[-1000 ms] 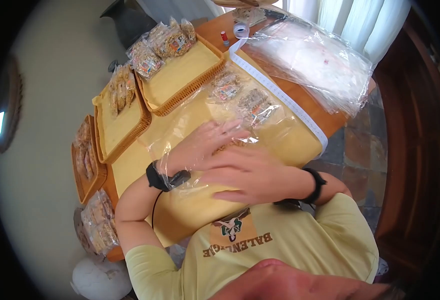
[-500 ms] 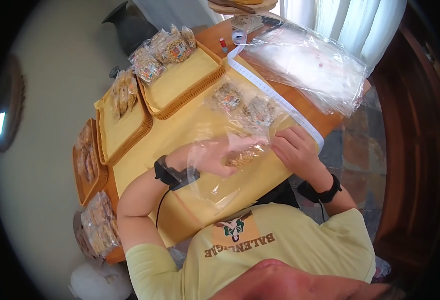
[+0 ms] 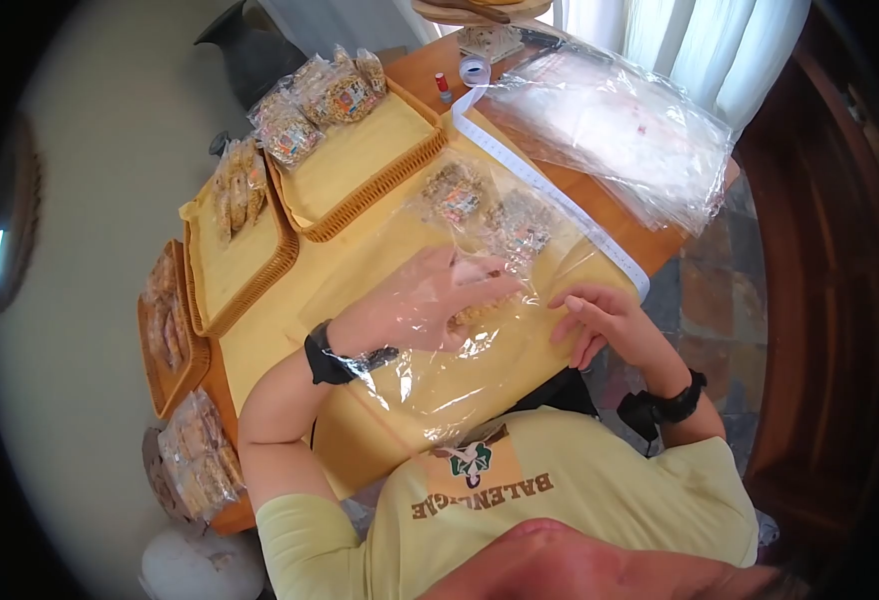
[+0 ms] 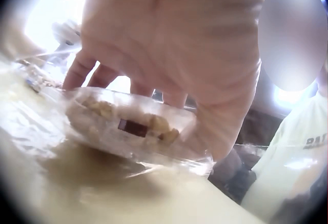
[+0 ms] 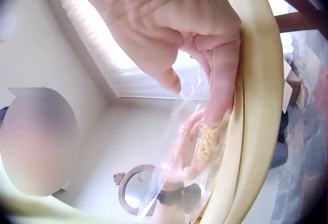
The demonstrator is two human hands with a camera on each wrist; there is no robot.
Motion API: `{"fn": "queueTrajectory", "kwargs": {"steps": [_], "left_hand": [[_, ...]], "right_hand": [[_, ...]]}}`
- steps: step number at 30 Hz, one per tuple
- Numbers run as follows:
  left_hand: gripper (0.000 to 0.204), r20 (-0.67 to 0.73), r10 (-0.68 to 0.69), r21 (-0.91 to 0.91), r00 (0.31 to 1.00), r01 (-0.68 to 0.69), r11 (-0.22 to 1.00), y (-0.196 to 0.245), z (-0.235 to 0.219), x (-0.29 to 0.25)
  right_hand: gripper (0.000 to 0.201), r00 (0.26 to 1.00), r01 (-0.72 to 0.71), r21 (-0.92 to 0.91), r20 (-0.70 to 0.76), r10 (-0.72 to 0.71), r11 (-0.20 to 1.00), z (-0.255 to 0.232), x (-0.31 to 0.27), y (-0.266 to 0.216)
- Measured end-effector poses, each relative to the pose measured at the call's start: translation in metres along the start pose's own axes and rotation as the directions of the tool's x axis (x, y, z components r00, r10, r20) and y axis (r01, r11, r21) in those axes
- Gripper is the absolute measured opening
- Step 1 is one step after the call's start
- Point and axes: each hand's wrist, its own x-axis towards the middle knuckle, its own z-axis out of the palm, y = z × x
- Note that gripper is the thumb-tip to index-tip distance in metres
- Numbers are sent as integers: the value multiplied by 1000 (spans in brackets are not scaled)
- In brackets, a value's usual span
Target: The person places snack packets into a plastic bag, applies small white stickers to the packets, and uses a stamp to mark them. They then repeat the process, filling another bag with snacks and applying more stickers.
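My left hand (image 3: pixel 415 305) grips a packet of knobbly yellow snack (image 3: pixel 480 318), with clear film of a large plastic bag (image 3: pixel 440 385) around the hand. In the left wrist view, the fingers are on the far side of the packet (image 4: pixel 130 124) and the thumb on the near side. A dark red square shows in it. Near the bag's right side is my right hand (image 3: pixel 610 325), thumb and fingers apart and loosely bent. Its fingertips are close to the film in the right wrist view. Two labelled snack packets (image 3: pixel 452 195) lie beyond my left hand, overlapped by clear film.
Wicker baskets (image 3: pixel 360 205) lined with yellow hold more packets along the left side. A white measuring tape (image 3: pixel 550 185) runs along the yellow table cover (image 3: pixel 260 340). Clear bags (image 3: pixel 620 130) are stacked at the back right, beside a small red-topped item (image 3: pixel 442 85).
My right hand crosses over the left, then goes to the bag's right side, fingers together there, and now has them spread slightly lower. The left hand stays at the snack packet; the film spreads out.
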Motion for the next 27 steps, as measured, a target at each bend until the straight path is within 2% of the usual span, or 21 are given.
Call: {"fn": "queueTrajectory", "kwargs": {"steps": [1, 2, 4, 5, 7, 8, 9, 11, 15, 17, 21, 23, 24, 27], "left_hand": [[64, 2, -23, -12, 1000, 23, 1000, 3, -3, 0], [63, 3, -45, -22, 999, 46, 999, 4, -4, -1], [63, -37, -37, -38, 999, 35, 999, 1, 2, -4], [64, -70, -31, -54, 997, 28, 998, -1, 8, -7], [64, -125, -19, -27, 992, 16, 1000, -6, 20, -7], [64, -169, 1, -2, 986, -1, 1000, -7, 24, -7], [64, -173, -3, 0, 985, 3, 1000, -6, 28, -9], [65, -199, -87, -24, 976, 84, 996, 1, 27, -9], [64, -151, -126, 25, 980, 132, 991, 6, 20, -10], [68, -34, -178, 211, 983, 182, 961, 3, 15, -11], [73, -56, -208, 251, 977, 215, 944, -22, 19, -13], [75, -149, -229, 265, 962, 262, 928, -30, 14, -12], [74, -56, -291, 315, 955, 293, 903, -31, 13, -13], [73, -111, -239, 363, 965, 264, 894, -28, 13, -12]], "right_hand": [[35, 995, -73, -5, 72, 73, 997, 0, -1, -3], [35, 995, -73, -9, 69, 74, 997, 2, -1, -4], [48, 971, -198, 72, 152, 185, 978, 8, 1, -6], [48, 970, -198, 64, 153, 186, 978, 14, 1, -5], [51, 895, -303, 191, 394, 210, 934, 30, 2, 2], [51, 864, -369, 179, 427, 266, 912, 38, 4, 3], [51, 863, -369, 174, 429, 267, 913, 43, 7, 3], [48, 812, -445, 293, 531, 243, 846, 50, 11, 4], [43, 846, -403, 345, 493, 202, 848, 55, 20, 11], [38, 888, -334, 279, 414, 201, 900, 56, 23, 14], [36, 883, -346, 211, 403, 242, 914, 64, 21, 10], [35, 869, -330, 251, 458, 188, 910, 63, 23, 16], [35, 870, -329, 256, 456, 186, 909, 62, 23, 16], [35, 863, -311, 256, 479, 159, 916, 61, 24, 16]]}}
